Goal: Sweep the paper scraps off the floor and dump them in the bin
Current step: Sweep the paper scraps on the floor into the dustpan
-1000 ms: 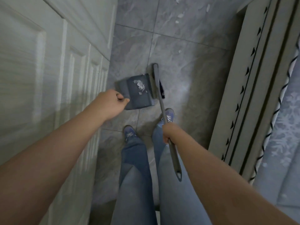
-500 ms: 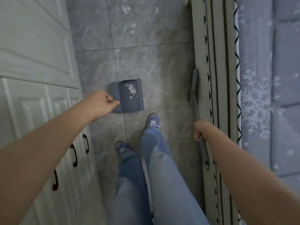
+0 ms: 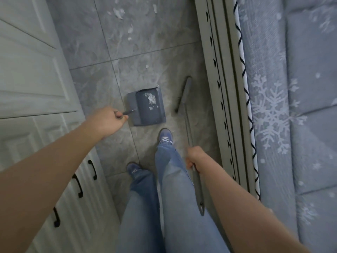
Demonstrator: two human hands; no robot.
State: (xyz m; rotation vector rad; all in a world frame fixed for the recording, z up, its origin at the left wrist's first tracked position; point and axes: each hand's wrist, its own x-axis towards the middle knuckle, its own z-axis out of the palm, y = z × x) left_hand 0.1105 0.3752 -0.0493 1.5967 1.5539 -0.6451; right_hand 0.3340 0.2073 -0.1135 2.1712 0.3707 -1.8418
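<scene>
Left hand [image 3: 107, 121] curled round the handle of 1 dustpan [image 3: 146, 106]; a small clump of paper scraps [image 3: 151, 99] lies inside it. Right hand [image 3: 196, 157] gripping 1 broom [image 3: 184, 95], just right of the dustpan. About 6 loose scraps [image 3: 118, 12] on the floor [image 3: 145, 52] beyond the dustpan.

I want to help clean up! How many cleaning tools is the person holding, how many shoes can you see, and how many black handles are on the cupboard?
Cleaning tools: 2, the dustpan in the left hand and the broom in the right hand
Shoes: 2
Black cupboard handles: 3
Total: 7
</scene>
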